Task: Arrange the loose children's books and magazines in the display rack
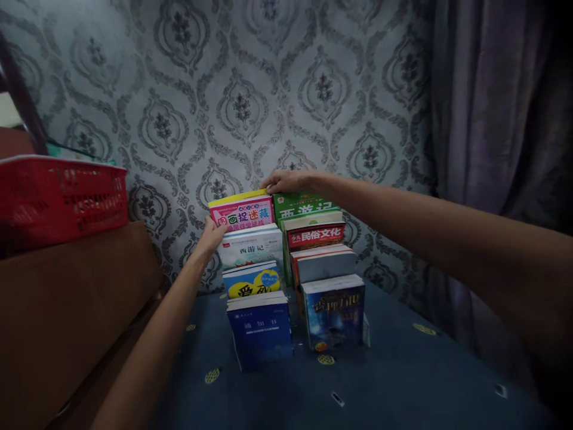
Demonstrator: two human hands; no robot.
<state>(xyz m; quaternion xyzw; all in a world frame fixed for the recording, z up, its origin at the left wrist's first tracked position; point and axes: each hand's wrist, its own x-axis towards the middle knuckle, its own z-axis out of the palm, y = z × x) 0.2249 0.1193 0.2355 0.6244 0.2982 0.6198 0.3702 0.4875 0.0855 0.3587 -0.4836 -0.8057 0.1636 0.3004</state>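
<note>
Two rows of upright books stand one behind another on a dark blue cloth. At the back of the left row is a pink book (242, 215) with a yellow top edge. My left hand (213, 234) grips its left edge, thumb on the front cover. From above, my right hand (286, 180) closes over its top right corner, beside a green book (304, 205); some of its fingers are hidden behind. In front of the pink book come a white book (253, 248), a blue-and-yellow book (252, 280) and a dark blue book (260, 334).
The right row holds a red book (316, 237), a grey-covered book (326, 267) and a dark blue illustrated book (335, 313). A red basket (62, 197) sits on a brown box (76, 298) at left. Behind is a patterned wall (277, 89); a curtain (483, 149) hangs right.
</note>
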